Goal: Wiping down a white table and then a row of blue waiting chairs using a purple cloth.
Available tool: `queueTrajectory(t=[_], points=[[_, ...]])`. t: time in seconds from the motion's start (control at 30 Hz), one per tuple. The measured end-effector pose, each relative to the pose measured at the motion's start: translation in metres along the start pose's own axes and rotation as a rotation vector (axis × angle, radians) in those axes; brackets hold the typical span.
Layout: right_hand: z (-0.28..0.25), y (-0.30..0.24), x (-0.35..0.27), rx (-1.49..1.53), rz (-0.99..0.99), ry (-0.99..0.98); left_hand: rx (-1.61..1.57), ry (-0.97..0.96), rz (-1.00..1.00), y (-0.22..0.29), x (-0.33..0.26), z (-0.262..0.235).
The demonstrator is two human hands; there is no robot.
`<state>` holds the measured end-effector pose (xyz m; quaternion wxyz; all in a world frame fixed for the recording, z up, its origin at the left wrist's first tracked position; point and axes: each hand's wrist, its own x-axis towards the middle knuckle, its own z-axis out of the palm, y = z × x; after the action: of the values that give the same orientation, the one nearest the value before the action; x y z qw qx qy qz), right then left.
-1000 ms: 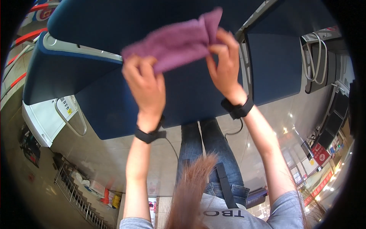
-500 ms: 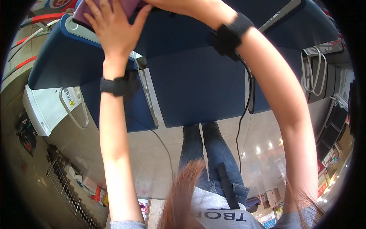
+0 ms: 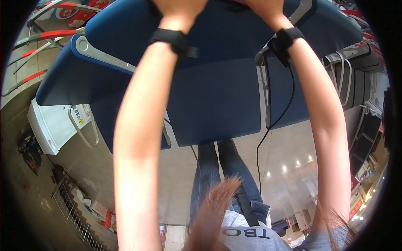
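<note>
My left hand [image 3: 179, 9] and my right hand [image 3: 269, 6] both reach to the top edge of the head view, over the upper part of a blue chair backrest [image 3: 209, 39]. The picture's edge cuts off the fingers of both, so their grip is hidden. A sliver of something purple [image 3: 240, 1] shows beside my right hand; its kind cannot be made out here. The blue seat [image 3: 215, 100] of the same chair lies below my wrists. Each wrist wears a black strap.
More blue seats [image 3: 109, 113] join on both sides, with grey armrests [image 3: 104, 56] between. A black cable [image 3: 278, 121] hangs from my right wrist. A white box-like unit [image 3: 54, 125] stands at left, red-and-grey metal rails [image 3: 46, 35] behind it. My legs [image 3: 207, 167] stand before the seat.
My left hand, earlier spread flat on the purple thing at upper left, has moved right and up. My right hand has also shifted right. Now only a purple sliver shows near it.
</note>
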<state>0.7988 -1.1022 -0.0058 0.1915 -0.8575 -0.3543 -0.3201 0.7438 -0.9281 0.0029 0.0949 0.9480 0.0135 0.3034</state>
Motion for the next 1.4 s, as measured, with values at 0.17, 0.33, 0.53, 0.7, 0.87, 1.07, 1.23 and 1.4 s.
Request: queueTrajectory(t=[0.17, 0.33, 0.53, 0.7, 0.87, 1.07, 1.23, 1.4], points=[[-0.008, 0.008, -0.044, -0.149, 0.049, -0.035, -0.079, 0.156, 0.133, 0.036, -0.03, 0.03], [0.015, -0.011, -0.088, -0.169, 0.122, -0.128, -0.273, -0.227, 0.171, 0.013, -0.097, 0.031], [0.061, -0.059, -0.179, -0.102, -0.176, -0.408, 0.304, -0.528, 0.429, -0.063, -0.236, 0.065], [0.093, -0.096, -0.27, -0.212, -0.256, -0.801, 0.332, -1.092, 0.196, -0.068, -0.32, 0.056], [0.096, -0.146, -0.297, -0.143, 0.364, -1.222, 0.114, -1.369, -0.388, -0.061, -0.342, 0.061], [0.087, -0.124, -0.293, -0.2, -0.021, -1.001, -0.062, -1.057, -0.553, -0.047, -0.33, 0.064], [0.075, -0.138, -0.229, -0.03, -0.06, -0.779, -0.235, -1.016, -0.756, -0.05, -0.316, 0.055], [0.084, -0.163, -0.166, 0.138, -0.149, -0.563, -0.262, -0.647, -0.698, -0.045, -0.313, 0.032]])
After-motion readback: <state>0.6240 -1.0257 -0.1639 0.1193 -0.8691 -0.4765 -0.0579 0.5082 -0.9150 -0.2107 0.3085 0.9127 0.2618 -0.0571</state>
